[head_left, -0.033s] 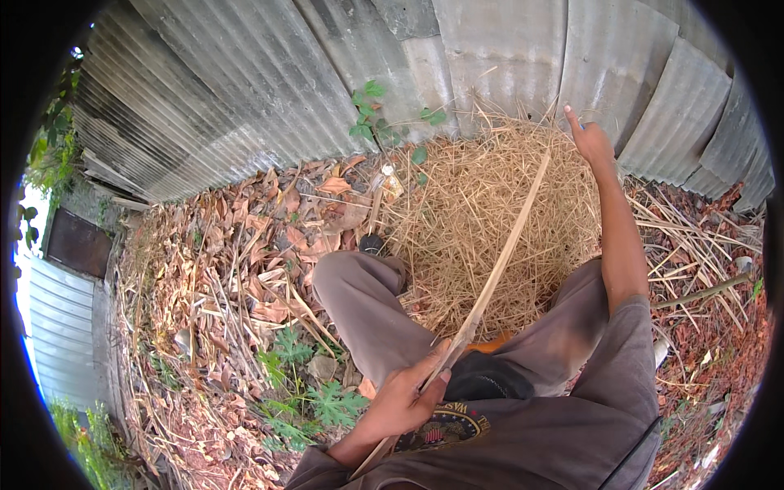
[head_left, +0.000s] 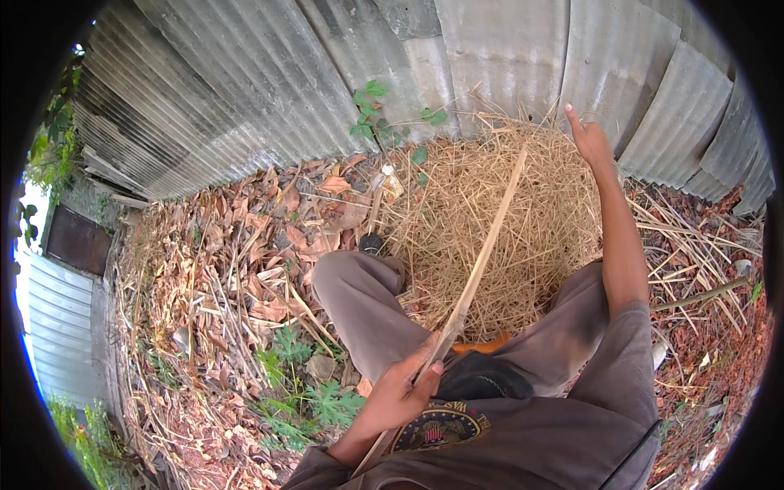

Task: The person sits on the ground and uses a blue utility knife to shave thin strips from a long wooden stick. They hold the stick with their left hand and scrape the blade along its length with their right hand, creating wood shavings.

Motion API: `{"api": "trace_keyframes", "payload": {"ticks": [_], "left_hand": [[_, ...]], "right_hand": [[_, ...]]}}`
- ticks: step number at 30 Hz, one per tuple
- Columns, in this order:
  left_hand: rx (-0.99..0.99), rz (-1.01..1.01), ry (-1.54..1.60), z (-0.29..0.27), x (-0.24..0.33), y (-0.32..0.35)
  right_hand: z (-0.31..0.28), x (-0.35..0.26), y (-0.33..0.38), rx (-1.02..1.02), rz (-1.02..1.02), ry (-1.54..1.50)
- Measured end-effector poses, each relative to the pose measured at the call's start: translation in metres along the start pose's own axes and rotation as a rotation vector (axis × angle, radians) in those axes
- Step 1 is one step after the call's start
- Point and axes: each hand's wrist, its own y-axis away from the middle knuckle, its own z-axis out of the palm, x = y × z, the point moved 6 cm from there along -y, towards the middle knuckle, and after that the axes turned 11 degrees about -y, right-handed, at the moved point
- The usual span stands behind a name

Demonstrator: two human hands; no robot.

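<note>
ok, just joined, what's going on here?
The person's left hand grips a long pale strip, which slants up over a pile of dry, straw-like pieces. The right hand is stretched out near the corrugated metal fence, away from the strip; whether it holds anything isn't clear.

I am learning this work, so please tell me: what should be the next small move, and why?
Perhaps bring the right hand toward the long pale strip: the left hand grips it, while the right appears apart from its far end.
</note>
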Motion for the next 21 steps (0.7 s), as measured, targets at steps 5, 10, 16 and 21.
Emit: {"api": "trace_keyframes", "payload": {"ticks": [5, 10, 16, 21], "left_hand": [[0.004, -0.049, 0.451, -0.010, -0.006, -0.034], [-0.069, -0.041, 0.653, -0.006, -0.008, -0.052], [-0.508, 0.012, 1.274, 0.004, -0.036, -0.127], [-0.567, -0.151, 1.339, 0.011, -0.022, -0.182]], "right_hand": [[0.051, -0.046, 0.057, -0.250, -0.176, -0.266], [0.101, -0.085, 0.134, -0.549, -0.047, -0.761], [0.126, -0.061, 0.110, -0.569, 0.274, -1.244], [0.134, -0.058, 0.094, -0.546, 0.348, -1.372]]}}
